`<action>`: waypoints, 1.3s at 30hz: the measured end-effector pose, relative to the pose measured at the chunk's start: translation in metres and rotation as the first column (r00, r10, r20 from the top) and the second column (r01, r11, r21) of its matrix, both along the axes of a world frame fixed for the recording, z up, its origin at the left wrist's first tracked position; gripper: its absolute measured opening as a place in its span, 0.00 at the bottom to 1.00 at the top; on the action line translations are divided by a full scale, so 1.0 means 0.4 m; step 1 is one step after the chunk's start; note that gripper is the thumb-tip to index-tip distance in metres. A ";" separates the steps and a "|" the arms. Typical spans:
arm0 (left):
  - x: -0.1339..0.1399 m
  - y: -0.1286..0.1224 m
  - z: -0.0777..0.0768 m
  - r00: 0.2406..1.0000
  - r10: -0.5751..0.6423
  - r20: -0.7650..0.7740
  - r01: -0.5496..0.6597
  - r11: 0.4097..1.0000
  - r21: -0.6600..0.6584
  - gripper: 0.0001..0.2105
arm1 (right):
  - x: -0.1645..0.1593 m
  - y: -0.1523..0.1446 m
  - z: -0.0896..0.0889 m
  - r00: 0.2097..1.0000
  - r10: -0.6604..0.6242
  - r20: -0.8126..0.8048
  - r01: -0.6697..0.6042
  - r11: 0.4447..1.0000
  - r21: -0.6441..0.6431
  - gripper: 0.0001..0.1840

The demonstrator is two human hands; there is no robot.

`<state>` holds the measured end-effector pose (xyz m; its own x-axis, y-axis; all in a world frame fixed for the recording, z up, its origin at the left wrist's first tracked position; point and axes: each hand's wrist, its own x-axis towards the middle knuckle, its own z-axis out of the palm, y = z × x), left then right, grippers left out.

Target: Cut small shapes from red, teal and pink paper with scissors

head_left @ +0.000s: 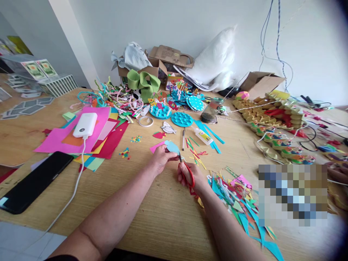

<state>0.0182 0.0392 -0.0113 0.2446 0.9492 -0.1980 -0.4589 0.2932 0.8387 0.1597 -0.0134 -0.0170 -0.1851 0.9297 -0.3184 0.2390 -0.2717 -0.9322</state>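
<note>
My left hand [161, 158] pinches a small light-blue paper shape [172, 146] above the wooden table [152, 214]. My right hand [190, 176] grips red-handled scissors [188, 173], whose blades point up at the lower edge of the blue paper. A pink paper piece [156, 146] lies just behind my left hand. A pen [183, 139] and a glue bottle [202, 136] lie a little farther back.
Coloured paper scraps [233, 197] are piled to the right of my right arm. At the left lie pink and red sheets [89, 139], a white power bank [85, 125] with its cable, and a black phone [35, 181]. Blue paper discs [181, 119], a tape roll [145, 121], a jar [210, 110] and boxes stand at the back.
</note>
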 end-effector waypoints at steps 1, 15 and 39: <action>0.000 0.000 0.000 1.000 0.003 -0.001 -0.003 1.000 -0.001 0.12 | 0.000 0.000 -0.001 1.000 0.000 -0.002 0.000 1.000 0.000 0.32; 0.000 0.003 -0.004 1.000 0.001 0.016 0.000 1.000 -0.025 0.13 | -0.002 0.001 0.001 0.999 -0.035 -0.007 0.035 0.999 -0.012 0.31; -0.009 0.015 0.010 0.983 0.182 0.023 -0.180 0.982 -0.048 0.22 | 0.010 0.003 -0.010 1.000 -0.010 -0.003 0.010 1.000 -0.013 0.28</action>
